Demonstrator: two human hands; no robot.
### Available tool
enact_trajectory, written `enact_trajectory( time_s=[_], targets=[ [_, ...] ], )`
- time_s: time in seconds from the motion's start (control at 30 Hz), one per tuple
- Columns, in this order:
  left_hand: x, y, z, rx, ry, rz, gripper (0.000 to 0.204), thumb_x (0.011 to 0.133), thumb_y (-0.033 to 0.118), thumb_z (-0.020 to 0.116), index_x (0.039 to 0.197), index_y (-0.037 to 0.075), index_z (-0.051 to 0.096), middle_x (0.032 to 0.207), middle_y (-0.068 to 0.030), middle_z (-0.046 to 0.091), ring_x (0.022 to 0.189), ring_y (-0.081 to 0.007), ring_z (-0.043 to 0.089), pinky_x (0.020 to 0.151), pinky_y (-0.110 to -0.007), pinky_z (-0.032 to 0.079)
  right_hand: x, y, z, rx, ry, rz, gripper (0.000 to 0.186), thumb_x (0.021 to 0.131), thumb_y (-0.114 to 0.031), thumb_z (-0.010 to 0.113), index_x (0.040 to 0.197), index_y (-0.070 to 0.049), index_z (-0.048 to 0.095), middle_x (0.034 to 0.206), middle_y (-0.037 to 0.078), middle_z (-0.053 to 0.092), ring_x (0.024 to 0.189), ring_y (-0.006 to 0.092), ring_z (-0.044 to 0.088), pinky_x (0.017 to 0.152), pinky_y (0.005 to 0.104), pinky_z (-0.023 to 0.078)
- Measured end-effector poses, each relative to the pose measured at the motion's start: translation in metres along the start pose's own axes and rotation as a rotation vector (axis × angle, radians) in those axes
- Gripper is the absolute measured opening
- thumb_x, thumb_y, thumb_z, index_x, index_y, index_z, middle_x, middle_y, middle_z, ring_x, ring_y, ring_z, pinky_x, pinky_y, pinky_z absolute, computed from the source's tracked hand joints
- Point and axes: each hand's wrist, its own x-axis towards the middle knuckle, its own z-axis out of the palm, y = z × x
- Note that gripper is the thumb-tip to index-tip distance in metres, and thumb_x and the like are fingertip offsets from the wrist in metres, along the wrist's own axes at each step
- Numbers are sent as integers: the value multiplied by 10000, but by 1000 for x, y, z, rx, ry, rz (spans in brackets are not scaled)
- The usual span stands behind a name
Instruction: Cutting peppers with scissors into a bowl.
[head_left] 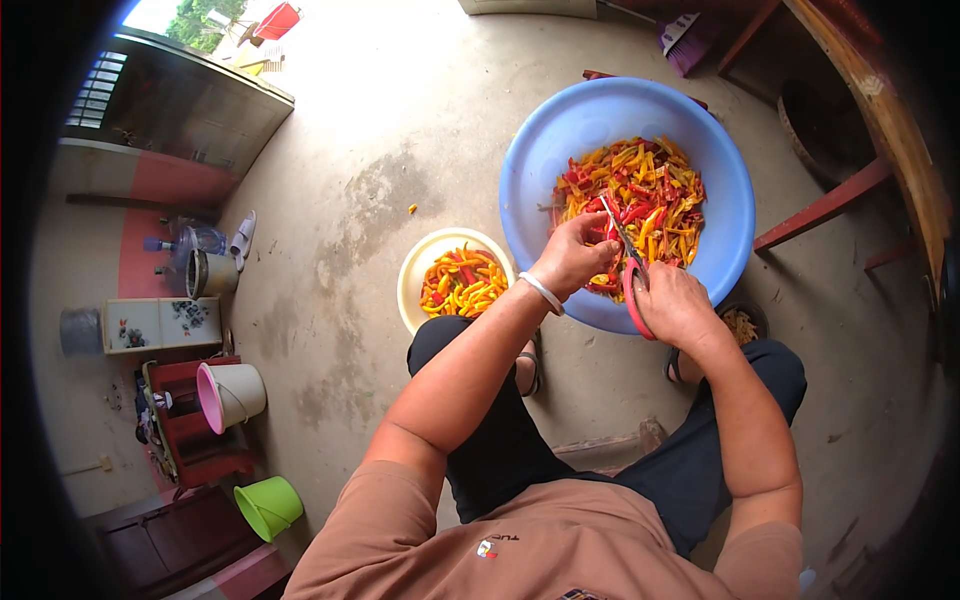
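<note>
My right hand is closed around the red-handled scissors. Their blades point up and left over a wide blue basin, slightly apart. Just left of the blades, my left hand pinches a red chili pepper, mostly hidden by the fingers. A heap of cut red and yellow chili peppers lies in the blue basin beneath both hands. Beside my left forearm stands a smaller cream basin, holding whole yellow, orange and red chili peppers.
A small bowl of pale scraps sits by my right foot. One orange pepper lies on the concrete floor. A red wooden leg stands at right, a purple broom behind. Along the left wall are a white bucket and a green bucket.
</note>
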Motion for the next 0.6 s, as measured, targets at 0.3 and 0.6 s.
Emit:
enact_trajectory(
  time_s=[0.3,0.6],
  targets=[
    [5,3,-8,19,35,-60,384,856,79,664,1196,-22,515,926,-75,639,828,-133,634,706,-256,539,6,6,-9,71,-25,-2,511,919,-433,469,860,50,623,858,286,628,864,430,611,796,485,472],
    [1,25,-12,-736,15,-126,340,868,-33,576,1175,34,446,1049,-109,602,951,-227,644,865,-352,565,-20,0,-21,103,93,-119,448,867,-406,583,885,38,525,837,271,610,827,438,593,728,491,462]
  ],
)
